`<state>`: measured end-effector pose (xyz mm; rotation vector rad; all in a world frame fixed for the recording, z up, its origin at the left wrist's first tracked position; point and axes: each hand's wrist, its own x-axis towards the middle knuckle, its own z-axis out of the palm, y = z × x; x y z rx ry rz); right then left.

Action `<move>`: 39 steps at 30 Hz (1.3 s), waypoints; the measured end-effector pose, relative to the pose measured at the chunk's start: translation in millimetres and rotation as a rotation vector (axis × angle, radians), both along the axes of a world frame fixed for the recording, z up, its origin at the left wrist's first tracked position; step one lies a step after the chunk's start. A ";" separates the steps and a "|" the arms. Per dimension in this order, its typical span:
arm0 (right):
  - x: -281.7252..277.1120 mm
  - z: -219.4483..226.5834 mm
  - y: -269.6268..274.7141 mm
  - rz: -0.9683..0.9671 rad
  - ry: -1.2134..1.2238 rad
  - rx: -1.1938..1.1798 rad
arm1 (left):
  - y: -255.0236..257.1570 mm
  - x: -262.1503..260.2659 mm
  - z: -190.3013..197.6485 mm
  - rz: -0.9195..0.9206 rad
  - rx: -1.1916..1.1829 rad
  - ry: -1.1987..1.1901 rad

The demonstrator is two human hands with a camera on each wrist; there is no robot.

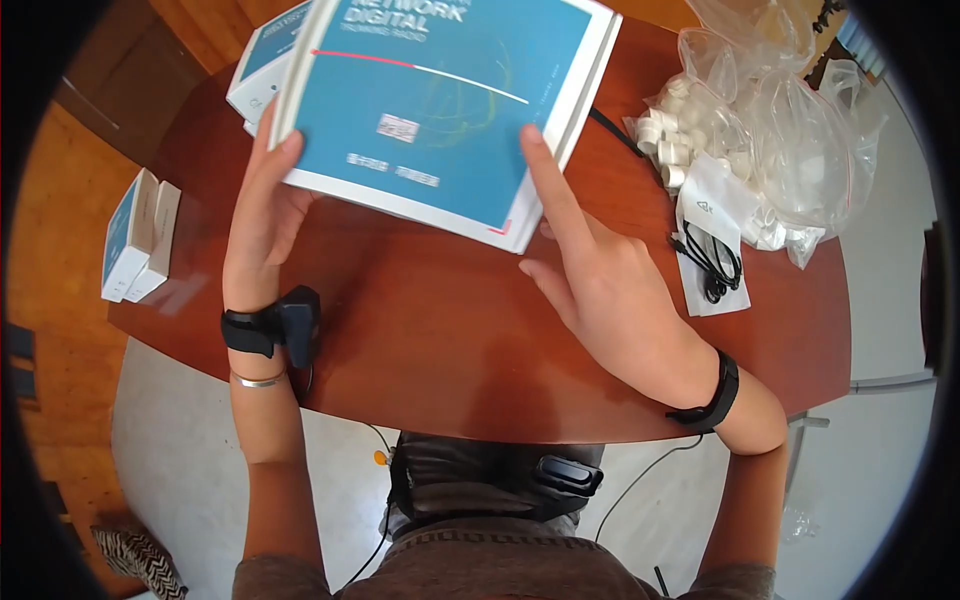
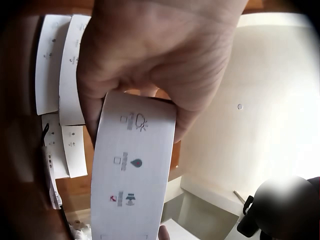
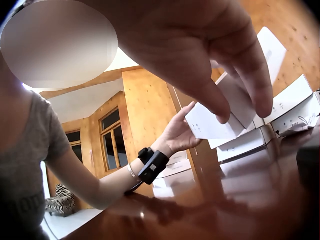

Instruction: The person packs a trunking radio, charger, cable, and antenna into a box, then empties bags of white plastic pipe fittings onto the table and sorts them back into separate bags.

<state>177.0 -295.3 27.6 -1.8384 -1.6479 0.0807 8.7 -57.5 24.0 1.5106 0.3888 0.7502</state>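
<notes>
A flat box with a blue printed face and white sides (image 1: 440,100) is held up above the table, tilted, at the top of the head view. My left hand (image 1: 265,205) grips its left side, thumb over the blue face. In the left wrist view that hand (image 2: 165,45) straddles the white side panel (image 2: 132,165), which bears small printed icons. My right hand (image 1: 625,285) is at the opposite side, its straight index finger on the blue face near the edge and its thumb by the near corner. In the right wrist view, its fingers (image 3: 262,102) overlap the box.
More blue-and-white boxes stand on the brown table (image 1: 420,340), including a pair of boxes (image 1: 140,240) at the left. Clear plastic bags (image 1: 800,150) with white cylindrical pieces lie at the right. Beside them is a coiled black cable (image 1: 712,268) on a white packet.
</notes>
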 end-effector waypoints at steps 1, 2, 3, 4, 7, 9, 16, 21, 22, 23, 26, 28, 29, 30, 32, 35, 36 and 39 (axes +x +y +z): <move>0.5 -3.1 1.4 0.007 0.001 0.010 | 7.1 -2.2 1.3 0.071 -0.009 -0.111; 1.3 -6.0 2.5 0.050 -0.058 0.038 | 11.4 -4.9 3.4 0.141 -0.017 -0.223; 0.7 -5.7 2.6 0.076 -0.088 0.057 | 12.0 -5.7 3.3 0.224 -0.041 -0.288; 0.0 -5.6 2.7 0.101 -0.119 0.075 | 14.8 -8.1 4.3 0.232 -0.031 -0.291; -4.2 -7.2 -4.5 0.124 -0.013 -0.087 | 28.8 -17.2 5.2 0.475 -0.112 -0.443; -1.2 -23.3 -9.0 0.201 -0.327 -0.298 | 33.6 -22.2 10.1 0.581 -0.082 -0.527; -7.4 -33.3 -10.4 0.183 -0.446 -0.398 | 65.7 -59.4 11.7 1.110 0.052 -0.671; -9.6 -31.4 -11.4 0.173 -0.463 -0.431 | 100.7 -101.4 -6.9 1.275 -0.067 -0.553; -9.6 -31.5 -11.4 0.185 -0.465 -0.421 | 109.2 -108.8 -13.1 1.258 -0.145 -0.518; -9.2 -31.9 -11.5 0.179 -0.465 -0.420 | 118.7 -115.1 -21.6 1.259 -0.168 -0.500; -10.0 -31.7 -11.1 0.180 -0.502 -0.437 | 139.8 -126.6 -40.5 1.288 -0.268 -0.257; -9.5 -31.1 -11.3 0.184 -0.544 -0.458 | 153.7 -134.4 -54.4 1.217 -0.288 -0.255; -9.6 -31.1 -11.1 0.179 -0.500 -0.447 | 157.1 -137.1 -57.4 1.137 -0.306 -0.250; -9.9 -31.2 -10.9 0.174 -0.455 -0.436 | 160.4 -138.4 -61.4 1.144 -0.304 -0.252; -10.4 -29.5 -11.1 0.175 -0.454 -0.439 | 158.3 -136.4 -64.1 1.169 -0.292 -0.033; -9.5 -30.6 -12.1 0.183 -0.469 -0.428 | 136.7 -119.8 -58.9 1.220 -0.174 -0.053; -9.6 -31.8 -12.1 0.187 -0.479 -0.413 | 129.5 -112.8 -55.4 1.315 -0.101 -0.059; -11.2 -34.6 -12.8 0.182 -0.456 -0.381 | 139.1 -121.7 -60.1 1.123 0.065 0.055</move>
